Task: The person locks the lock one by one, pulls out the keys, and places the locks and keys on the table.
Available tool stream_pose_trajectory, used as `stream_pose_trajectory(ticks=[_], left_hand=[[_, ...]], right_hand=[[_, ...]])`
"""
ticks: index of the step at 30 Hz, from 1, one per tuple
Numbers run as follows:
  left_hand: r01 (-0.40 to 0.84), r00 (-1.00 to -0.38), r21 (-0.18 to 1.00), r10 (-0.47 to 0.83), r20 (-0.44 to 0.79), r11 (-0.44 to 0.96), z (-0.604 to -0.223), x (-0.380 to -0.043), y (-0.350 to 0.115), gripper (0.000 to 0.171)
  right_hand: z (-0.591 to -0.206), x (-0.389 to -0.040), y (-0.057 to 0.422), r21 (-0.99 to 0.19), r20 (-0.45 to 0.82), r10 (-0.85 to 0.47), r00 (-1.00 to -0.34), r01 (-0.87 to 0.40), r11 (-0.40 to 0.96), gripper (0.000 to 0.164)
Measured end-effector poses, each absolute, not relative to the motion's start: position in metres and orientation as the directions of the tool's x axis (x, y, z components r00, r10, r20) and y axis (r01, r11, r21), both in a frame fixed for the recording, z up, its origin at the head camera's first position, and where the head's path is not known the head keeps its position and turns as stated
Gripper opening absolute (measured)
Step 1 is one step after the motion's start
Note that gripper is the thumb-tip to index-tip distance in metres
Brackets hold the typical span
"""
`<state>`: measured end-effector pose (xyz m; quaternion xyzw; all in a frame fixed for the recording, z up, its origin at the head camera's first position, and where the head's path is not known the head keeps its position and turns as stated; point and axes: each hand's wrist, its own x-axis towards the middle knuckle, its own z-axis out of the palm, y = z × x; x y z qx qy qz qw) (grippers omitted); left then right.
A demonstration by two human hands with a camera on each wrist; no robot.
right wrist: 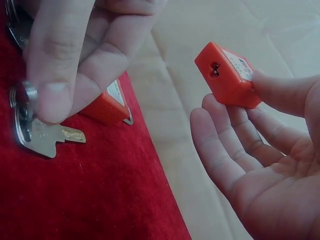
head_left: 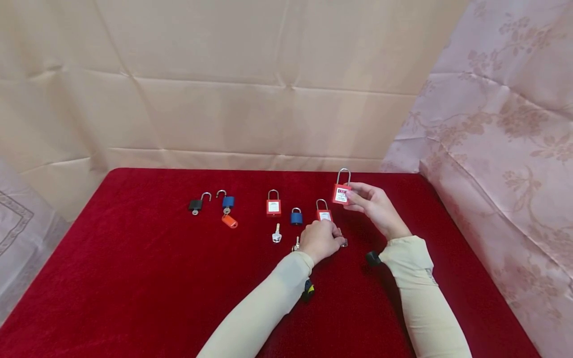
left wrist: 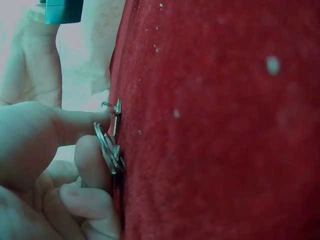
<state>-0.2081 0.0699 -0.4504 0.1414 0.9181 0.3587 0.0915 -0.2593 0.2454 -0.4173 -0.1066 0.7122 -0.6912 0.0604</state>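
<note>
In the head view, the right hand grasps a red padlock, pinching its body between thumb and fingers and holding it upright with the shackle on top, over the far right part of the red cloth. The left hand is lower and nearer, its back upward and its fingertips at a key on the cloth. Just beyond it is a second red padlock. To the left lie a small blue padlock, a third red padlock and a loose key; at far left are a black padlock and a larger blue padlock with an orange tag, both with shackles sprung.

In the left wrist view, the left thumb and a curled finger pinch the key's metal ring close to the cloth; the other fingers are bent.

In the right wrist view, the right thumb presses the padlock's side and the fingers support it from the other, loosely bent, the keyhole showing. To the left, the left thumb rests against the key, beside the ring.
</note>
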Motion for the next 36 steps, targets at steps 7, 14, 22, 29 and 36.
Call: stream_pose_trajectory(ticks=[7, 14, 22, 29, 36], left_hand=[[0.204, -0.939, 0.700, 0.339, -0.059, 0.684, -0.443, -0.209, 0.067, 0.011], [0.269, -0.940, 0.722, 0.338, 0.051, 0.638, -0.435, -0.216, 0.062, 0.014], [0.290, -0.941, 0.787, 0.311, 0.132, 0.544, -0.428, -0.221, 0.059, 0.041], [0.276, -0.937, 0.803, 0.334, 0.102, 0.529, -0.423, -0.221, 0.062, 0.062], [0.285, -0.931, 0.790, 0.353, 0.094, 0.542, -0.422, -0.222, 0.066, 0.061]], right_hand=[[-0.417, -0.260, 0.247, -0.997, 0.064, -0.235, -0.970, -0.073, 0.030, 0.047], [-0.417, -0.259, 0.248, -0.998, 0.053, -0.227, -0.972, -0.062, 0.032, 0.051], [-0.419, -0.261, 0.252, -0.998, 0.019, -0.229, -0.973, -0.032, 0.051, 0.054], [-0.422, -0.261, 0.254, -0.996, -0.033, -0.229, -0.973, 0.012, 0.092, 0.050], [-0.426, -0.262, 0.255, -0.991, -0.070, -0.244, -0.967, 0.039, 0.130, 0.048]])
